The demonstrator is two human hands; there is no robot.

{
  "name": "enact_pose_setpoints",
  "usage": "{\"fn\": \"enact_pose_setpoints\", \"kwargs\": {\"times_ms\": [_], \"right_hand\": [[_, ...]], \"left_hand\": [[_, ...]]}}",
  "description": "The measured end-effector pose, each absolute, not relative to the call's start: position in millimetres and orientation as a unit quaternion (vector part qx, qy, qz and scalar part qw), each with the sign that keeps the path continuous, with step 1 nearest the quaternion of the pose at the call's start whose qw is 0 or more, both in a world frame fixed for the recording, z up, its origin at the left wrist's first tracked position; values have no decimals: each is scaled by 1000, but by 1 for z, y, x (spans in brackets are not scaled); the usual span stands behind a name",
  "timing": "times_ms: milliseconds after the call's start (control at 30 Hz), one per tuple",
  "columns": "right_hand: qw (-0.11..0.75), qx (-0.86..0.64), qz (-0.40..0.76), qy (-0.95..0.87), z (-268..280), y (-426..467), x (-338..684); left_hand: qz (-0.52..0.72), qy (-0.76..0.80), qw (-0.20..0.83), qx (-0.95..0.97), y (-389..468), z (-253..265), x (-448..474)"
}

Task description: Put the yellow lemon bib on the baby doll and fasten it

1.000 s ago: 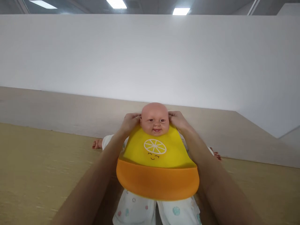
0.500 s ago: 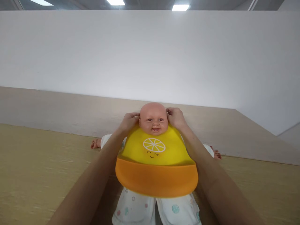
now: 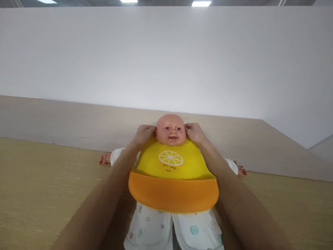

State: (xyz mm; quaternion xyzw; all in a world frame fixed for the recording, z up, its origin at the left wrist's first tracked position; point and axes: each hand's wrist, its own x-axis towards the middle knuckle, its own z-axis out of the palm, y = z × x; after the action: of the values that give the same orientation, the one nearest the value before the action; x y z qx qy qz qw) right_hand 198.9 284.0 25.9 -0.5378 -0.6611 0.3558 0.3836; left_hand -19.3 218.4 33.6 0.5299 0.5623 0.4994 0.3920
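A bald baby doll [image 3: 171,129] in white patterned clothes [image 3: 149,227] faces me. Over its chest lies a yellow bib [image 3: 148,163] with a lemon-slice print and an orange catch pocket [image 3: 173,195]. My left hand [image 3: 145,134] is closed at the left side of the doll's neck, around the upper edge of the bib. My right hand [image 3: 194,132] is closed in the same way on the other side, just below the ear. The bib's neck ends are hidden behind the doll's head and my fingers. Both doll arms stretch out sideways beyond my forearms.
The doll rests on a yellowish wood-grain surface [image 3: 47,187]. Behind it runs a pale beige strip [image 3: 65,118] below a tall white panel [image 3: 161,59]. Ceiling lights [image 3: 201,3] show at the top.
The bib has shifted slightly upward, nearer the doll's chin. My right hand has come down a little and its fingers are more curled. The left hand stays nearly in place.
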Motion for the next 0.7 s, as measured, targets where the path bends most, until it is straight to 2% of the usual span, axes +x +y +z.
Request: {"fn": "enact_pose_setpoints", "kwargs": {"times_ms": [367, 700], "right_hand": [[370, -546, 393, -641, 6, 286, 197], [367, -546, 417, -627, 15, 268, 194]], "left_hand": [[511, 571, 491, 414, 214, 26, -13], [499, 593, 474, 418, 217, 17, -15]]}}
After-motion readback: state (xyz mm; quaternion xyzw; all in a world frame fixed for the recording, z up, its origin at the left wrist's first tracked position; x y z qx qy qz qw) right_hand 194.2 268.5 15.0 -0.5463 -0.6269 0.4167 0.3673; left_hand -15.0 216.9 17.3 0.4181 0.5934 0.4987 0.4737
